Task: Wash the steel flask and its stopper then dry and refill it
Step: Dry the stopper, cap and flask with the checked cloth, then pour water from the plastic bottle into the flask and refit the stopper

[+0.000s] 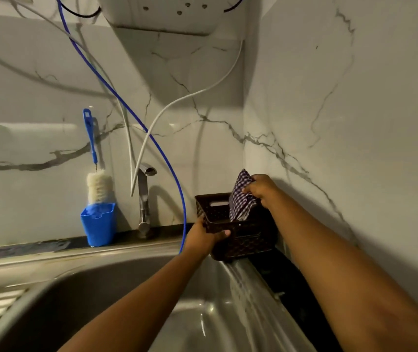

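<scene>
From my remote seat I see both arms reaching up the frame toward the wall corner. The left hand [204, 233] grips the near left corner of a dark brown perforated basket [248, 240], at about 5 o'clock from the centre of the view. Its thumb lies across the front face and its fingers are curled over the rim. The basket sits on the dark ledge by the right rim of the steel sink [88, 301], against the marble wall [330, 123].

The right hand [261, 189], at 1 o'clock from the basket, holds a blue-and-white checked cloth [241, 196]. Its fingers are bunched tight on the cloth's upper right edge. The cloth stands upright, with its lower part down inside the basket and its top corner above the rim.

Where the flask and stopper are, I cannot tell from this view.

At 8 o'clock a blue cup [98, 224] stands on the ledge behind the sink. Just above it a bottle brush [98, 185] with pale bristles and a blue handle rests against the wall. A chrome tap [144, 199] rises at 7 o'clock, between the cup and the basket. A blue hose [126, 107] curves down from 11 o'clock to the ledge beside the left wrist, and a white hose [177, 102] ends near the tap's spout. A white unit [167, 13] is mounted on the wall at 12 o'clock.
</scene>
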`<act>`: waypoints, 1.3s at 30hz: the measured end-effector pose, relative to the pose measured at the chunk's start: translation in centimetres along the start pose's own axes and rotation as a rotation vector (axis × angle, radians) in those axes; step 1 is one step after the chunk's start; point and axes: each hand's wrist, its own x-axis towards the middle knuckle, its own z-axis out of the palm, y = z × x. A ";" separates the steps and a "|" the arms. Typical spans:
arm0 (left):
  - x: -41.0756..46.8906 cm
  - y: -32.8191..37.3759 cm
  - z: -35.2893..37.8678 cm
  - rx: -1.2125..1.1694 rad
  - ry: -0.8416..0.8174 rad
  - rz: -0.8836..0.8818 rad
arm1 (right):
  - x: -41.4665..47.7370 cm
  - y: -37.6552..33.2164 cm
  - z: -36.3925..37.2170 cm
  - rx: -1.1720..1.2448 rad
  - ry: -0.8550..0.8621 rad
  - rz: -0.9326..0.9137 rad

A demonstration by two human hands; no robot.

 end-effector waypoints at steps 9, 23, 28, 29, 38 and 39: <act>0.0 -0.8 0.4 0.097 0.038 0.039 | 0.4 2.1 1.5 -0.340 0.055 0.070; -16.2 6.1 -16.1 0.392 0.445 0.276 | -18.2 -1.9 10.4 0.079 -0.102 -0.399; -24.1 7.3 -27.7 0.593 0.903 0.478 | -24.4 -2.7 17.7 0.153 -0.346 -0.340; -25.1 7.4 -29.5 0.606 0.979 0.420 | -25.2 -2.8 19.3 0.150 -0.383 -0.332; -24.4 4.8 -38.8 0.287 0.749 -0.060 | -28.5 -4.7 30.7 0.107 -0.634 -0.311; -24.2 4.5 -39.1 0.291 0.714 -0.061 | -28.3 -4.9 31.7 0.108 -0.642 -0.299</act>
